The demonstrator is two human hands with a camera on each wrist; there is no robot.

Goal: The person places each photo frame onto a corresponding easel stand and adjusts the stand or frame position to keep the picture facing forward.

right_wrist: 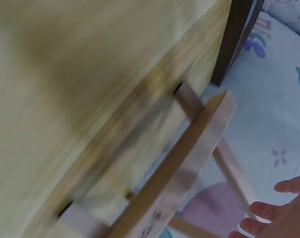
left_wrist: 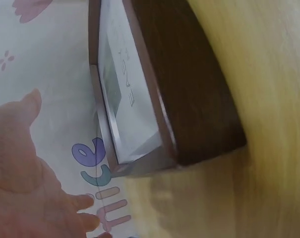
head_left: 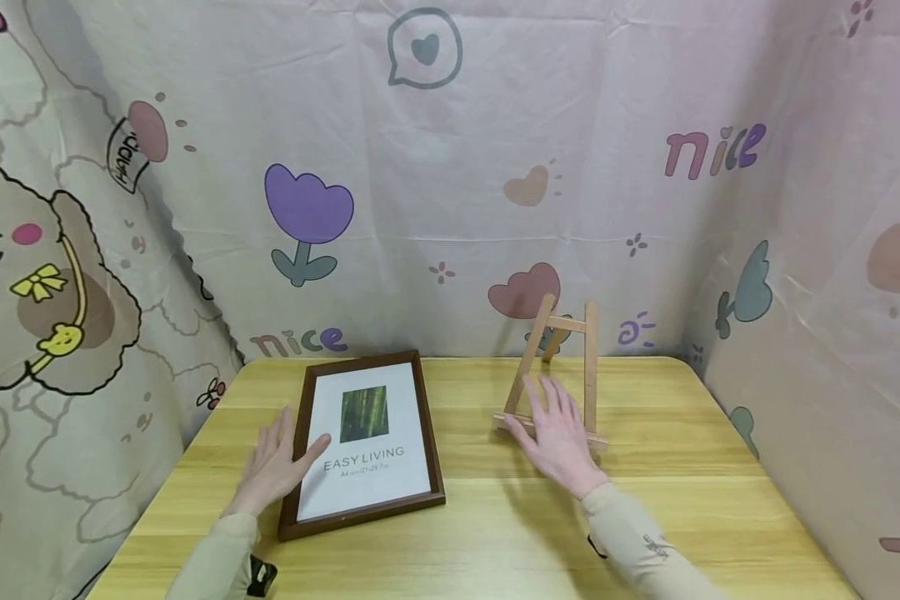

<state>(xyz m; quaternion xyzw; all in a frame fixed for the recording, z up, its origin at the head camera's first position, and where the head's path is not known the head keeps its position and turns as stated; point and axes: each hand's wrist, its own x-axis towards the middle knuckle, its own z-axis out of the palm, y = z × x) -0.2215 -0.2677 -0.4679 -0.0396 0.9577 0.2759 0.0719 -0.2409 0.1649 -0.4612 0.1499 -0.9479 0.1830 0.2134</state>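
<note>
A dark brown picture frame [head_left: 437, 467] lies on the left of the table, its white insert printed "EASY LIVING" below a small green picture. Over its left edge hovers my left hand [head_left: 273, 467], thumb spread and fingers extended. The left wrist view shows that hand [left_wrist: 26, 178] apart from the frame's corner [left_wrist: 199, 99]. On the right stands a small wooden easel [head_left: 591, 367], upright on its legs. My right hand [head_left: 558, 437] is in front of its ledge with fingers stretched out. In the right wrist view the fingers [right_wrist: 269, 210] appear beside the easel [right_wrist: 179, 173], gripping nothing.
The light wood table [head_left: 480, 533] has rounded back corners. A patterned cloth [head_left: 450, 167] hangs close behind it and along both sides. Between the picture frame and the easel, bare tabletop shows.
</note>
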